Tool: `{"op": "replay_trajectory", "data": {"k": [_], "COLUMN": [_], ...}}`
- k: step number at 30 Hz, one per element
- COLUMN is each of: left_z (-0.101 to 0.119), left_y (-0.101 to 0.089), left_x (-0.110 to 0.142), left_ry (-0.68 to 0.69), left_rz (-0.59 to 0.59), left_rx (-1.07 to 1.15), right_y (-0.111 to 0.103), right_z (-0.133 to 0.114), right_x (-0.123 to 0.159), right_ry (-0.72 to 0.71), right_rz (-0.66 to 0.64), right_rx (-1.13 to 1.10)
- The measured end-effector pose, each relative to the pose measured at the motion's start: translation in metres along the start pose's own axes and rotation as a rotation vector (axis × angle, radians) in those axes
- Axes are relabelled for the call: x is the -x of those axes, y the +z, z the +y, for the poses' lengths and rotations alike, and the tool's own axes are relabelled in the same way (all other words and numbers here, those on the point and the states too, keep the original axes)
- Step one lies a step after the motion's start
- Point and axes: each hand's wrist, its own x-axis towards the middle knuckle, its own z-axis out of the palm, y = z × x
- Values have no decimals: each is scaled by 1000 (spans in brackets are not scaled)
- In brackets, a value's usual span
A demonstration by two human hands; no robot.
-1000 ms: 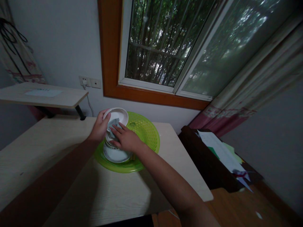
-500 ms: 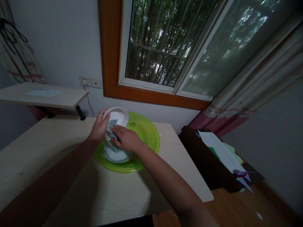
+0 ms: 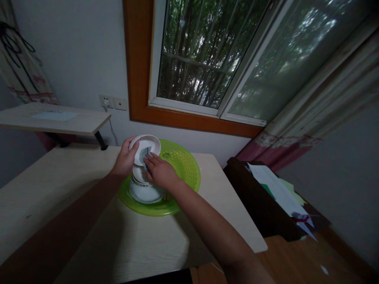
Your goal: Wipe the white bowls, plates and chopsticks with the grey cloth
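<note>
My left hand [image 3: 126,157] grips a white bowl [image 3: 152,143] by its left rim, with the inside tilted toward me. Pressed against the inside of that bowl is a grey-green cloth [image 3: 144,153], held under the fingers of my right hand [image 3: 161,169]. Below the held bowl, more white bowls [image 3: 146,194] rest in a bright green plastic basket [image 3: 189,169]. A small yellowish item [image 3: 166,196] shows beside the lowest bowl; my right arm partly hides it.
The basket stands on a pale wooden table [image 3: 154,244]. A raised shelf [image 3: 89,125] with a paper sheet is at the left. Wall sockets [image 3: 114,102] and a window [image 3: 201,55] lie behind. Right of the table, a dark cabinet [image 3: 260,201] carries papers.
My right hand and the cloth have moved up and right within the held bowl. The cloth looks more bunched, and more of the lower bowls shows. My left hand stays nearly still.
</note>
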Motion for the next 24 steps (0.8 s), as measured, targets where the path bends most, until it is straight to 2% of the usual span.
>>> {"op": "replay_trajectory", "data": {"k": [13, 18, 24], "left_z": [0, -1, 0], "left_y": [-2, -2, 1], "left_x": [2, 3, 1], "left_ry": [41, 22, -3], "left_rz": [-9, -11, 20], "left_rx": [-51, -36, 9], "right_y": [2, 0, -5], "right_z": [-2, -3, -3], "right_x": [-4, -3, -1], "right_ry": [-138, -97, -20], "right_rz": [-37, -21, -25], "right_rx": [-259, -182, 22]}}
